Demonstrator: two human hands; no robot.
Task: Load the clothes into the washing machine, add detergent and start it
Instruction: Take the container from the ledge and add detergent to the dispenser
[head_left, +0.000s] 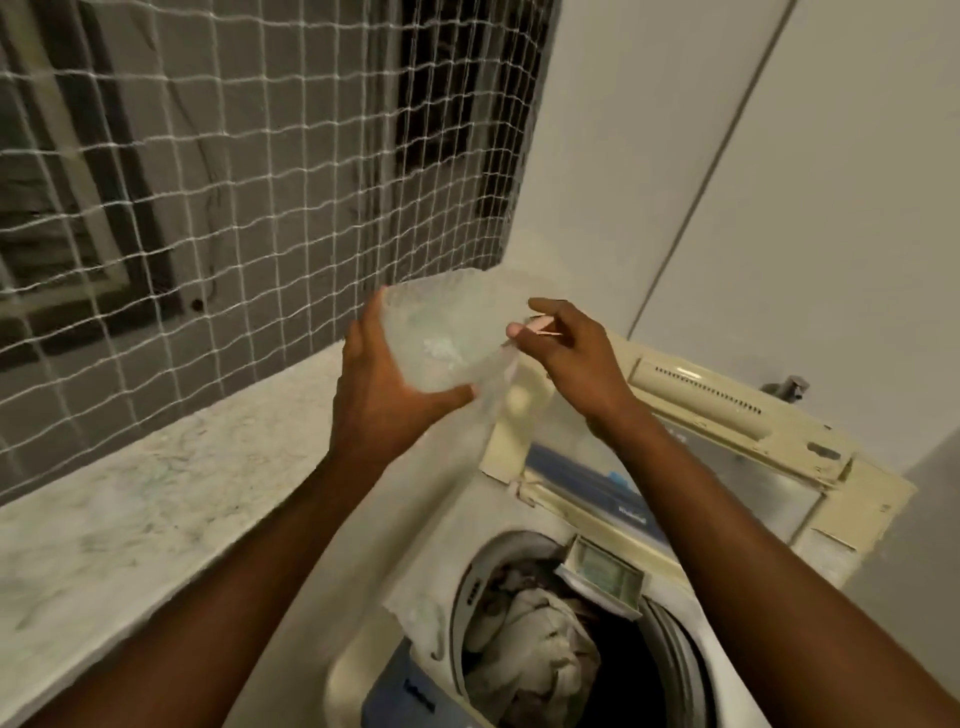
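Clothes (530, 639) lay in the washing machine (395, 545); left hand (384, 379) gripped the detergent bag (447, 338), right hand (566, 348) pinched its rim; dosing and starting evidently remained outstanding.

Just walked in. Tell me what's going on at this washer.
A person stands over an open top-loading washing machine with clothes already inside. The left hand grips a clear plastic bag with a bit of white powder inside, probably detergent. The right hand pinches a small pink object at the bag's edge. Nothing is being poured yet.
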